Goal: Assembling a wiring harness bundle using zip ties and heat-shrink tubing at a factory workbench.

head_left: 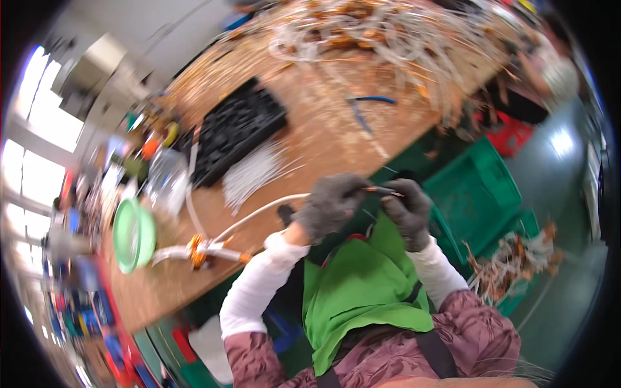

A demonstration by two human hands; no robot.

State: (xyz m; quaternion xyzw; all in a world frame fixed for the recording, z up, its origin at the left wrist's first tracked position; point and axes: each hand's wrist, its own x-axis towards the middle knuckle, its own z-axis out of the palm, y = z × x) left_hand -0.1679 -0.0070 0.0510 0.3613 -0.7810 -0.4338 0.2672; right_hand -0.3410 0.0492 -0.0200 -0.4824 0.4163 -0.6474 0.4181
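Both my hands wear grey gloves and meet over the table's near edge. My left hand (328, 204) is closed around the end of a white tube (262, 210); a copper-brown tip (370, 189) sticks out of its fingers. A pinch of my right hand (411, 212) holds a small dark piece (388, 192) right at that tip; blur hides whether the two are joined. From my left hand the tube curves back to a coil bundle of orange-copper wire and white sleeving (199, 251) on the table.
On the wooden table (317, 129) are a black tray of small parts (236, 132), thin white strips (255, 176), a green basin (134, 236), a blue-handled tool (369, 107) and piled white tubing (381, 39). Green crates (479, 187) stand right; another person (550, 74) sits beyond.
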